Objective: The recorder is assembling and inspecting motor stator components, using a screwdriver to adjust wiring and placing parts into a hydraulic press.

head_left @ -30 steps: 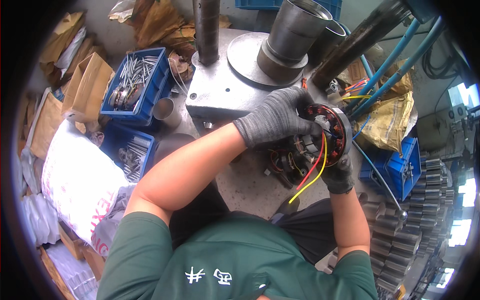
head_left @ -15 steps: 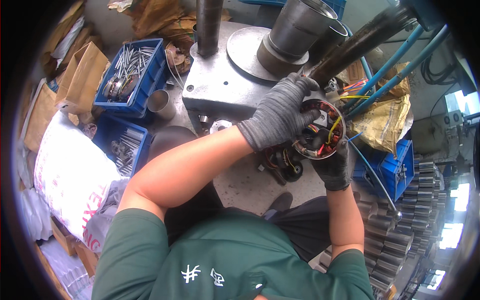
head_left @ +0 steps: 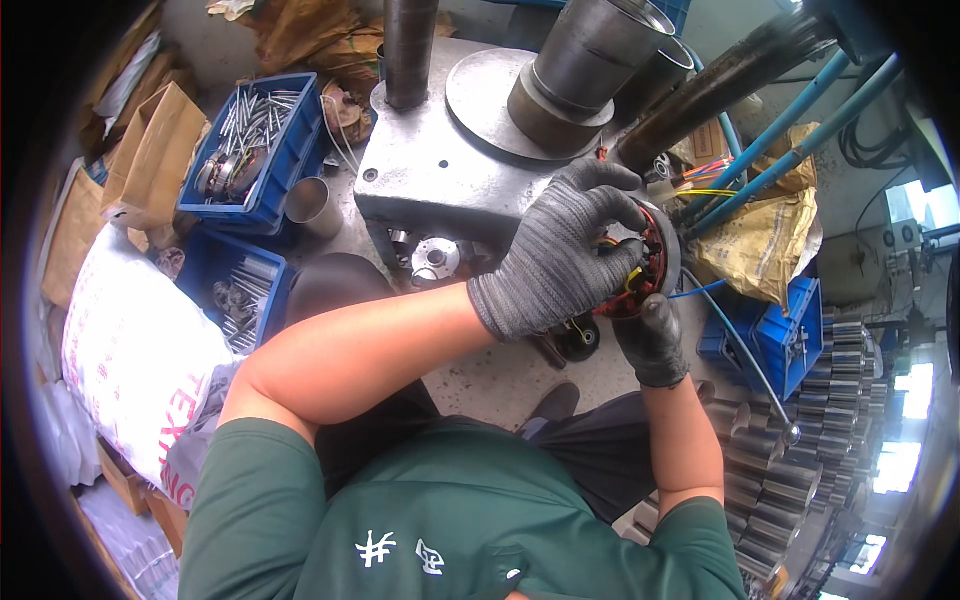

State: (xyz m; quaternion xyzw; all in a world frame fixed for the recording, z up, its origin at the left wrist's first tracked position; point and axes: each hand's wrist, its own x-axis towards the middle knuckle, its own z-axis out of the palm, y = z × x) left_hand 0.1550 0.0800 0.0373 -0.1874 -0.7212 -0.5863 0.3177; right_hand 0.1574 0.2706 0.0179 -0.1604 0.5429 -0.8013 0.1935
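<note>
My right hand (head_left: 652, 342), in a grey glove, grips a motor stator (head_left: 672, 250) from below, thumb along its near edge. The stator is a metal ring with copper-red windings, tilted so its opening faces left. Yellow and red wires (head_left: 634, 283) show inside, and a blue wire (head_left: 698, 291) sticks out to the right. My left hand (head_left: 570, 250), also gloved, is curled at the opening, thumb and fingers pinched close to the windings. What lies between those fingertips is hidden. A bit of red wire (head_left: 603, 154) shows just past the fingers. Below sits a dark motor part (head_left: 578, 340).
A steel press table (head_left: 420, 150) with a post (head_left: 408, 60) and a metal cylinder (head_left: 600, 60) stands ahead. Blue bins (head_left: 300, 150) of metal shafts are at left, beside a white sack (head_left: 140, 340). Blue pipes (head_left: 780, 150) and stacked metal cylinders (head_left: 780, 490) are at right.
The stator has turned, its opening swinging from facing up toward me to facing left. My left hand has shifted slightly down and curled its fingers in at the opening.
</note>
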